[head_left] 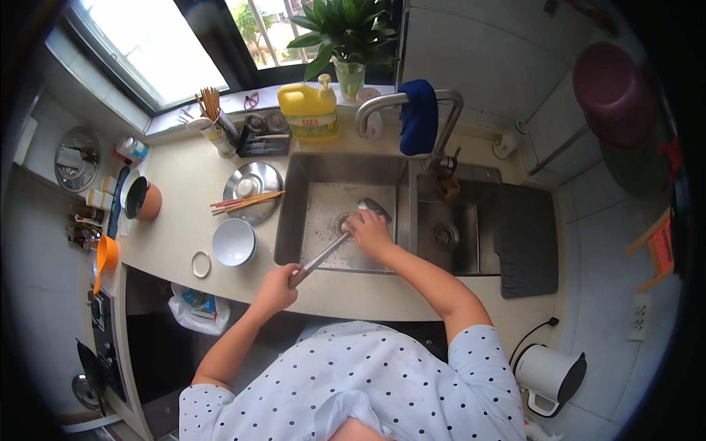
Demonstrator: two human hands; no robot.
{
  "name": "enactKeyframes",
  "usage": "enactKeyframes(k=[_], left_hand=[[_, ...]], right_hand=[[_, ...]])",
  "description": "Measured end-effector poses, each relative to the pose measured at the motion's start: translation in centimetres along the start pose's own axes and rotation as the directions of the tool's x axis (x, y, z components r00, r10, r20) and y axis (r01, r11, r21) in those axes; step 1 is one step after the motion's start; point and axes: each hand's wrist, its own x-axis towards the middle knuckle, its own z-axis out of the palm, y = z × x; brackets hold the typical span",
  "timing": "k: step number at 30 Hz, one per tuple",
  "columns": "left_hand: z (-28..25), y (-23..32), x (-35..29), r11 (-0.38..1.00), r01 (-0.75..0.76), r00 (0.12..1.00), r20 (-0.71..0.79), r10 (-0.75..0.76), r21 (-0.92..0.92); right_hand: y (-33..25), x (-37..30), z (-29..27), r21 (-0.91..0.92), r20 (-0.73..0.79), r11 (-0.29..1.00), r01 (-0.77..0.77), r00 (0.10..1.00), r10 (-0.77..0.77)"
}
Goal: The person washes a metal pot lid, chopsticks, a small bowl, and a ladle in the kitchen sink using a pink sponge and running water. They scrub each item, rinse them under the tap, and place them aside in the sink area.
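Utensil (324,255), head (378,209) toward two o'clock; likely stiff, light, slippery; left hand (276,288) grips handle (298,278), best hold; right hand (371,234) clasps head end.

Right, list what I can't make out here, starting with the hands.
All in the head view:
- Long-handled utensil: its head is partly covered by the right hand.
- Right palm: turned away, so anything pressed under it is hidden.
- Handle's lower end: wrapped by the left hand.
- Faucet: part of its bend is behind the blue cloth.
- White bag: contents too small to identify.
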Motion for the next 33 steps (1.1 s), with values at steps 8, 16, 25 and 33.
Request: enactKeyframes(k=[8,16,25,33], left_hand=[[-0.5,-0.4,-1.9,0.996,-0.023,0.999,-0.046,0.019,-0.090],[-2.0,-2.2,-3.9,0.994,-0.094,0.990,-0.111,0.087,-0.061],[-3.3,-3.1,-1.4,0.959,0.108,0.976,0.212,-0.051,-0.263],[-0.2,-1.3,10.6,0.232,0.523,0.836,0.547,0.050,-0.820]], right_hand=[[0.4,2.4,-1.1,-0.052,-0.032,0.988,0.147,0.988,-0.149],[5.7,5.7,0.3,0.340,0.121,0.835,-0.434,0.900,0.419],[7.2,5.7,2.8,0.589,0.363,0.545,-0.597,0.798,0.482],[-1.0,7.0,0.9,0.672,0.485,0.464,-0.578,0.816,0.315]])
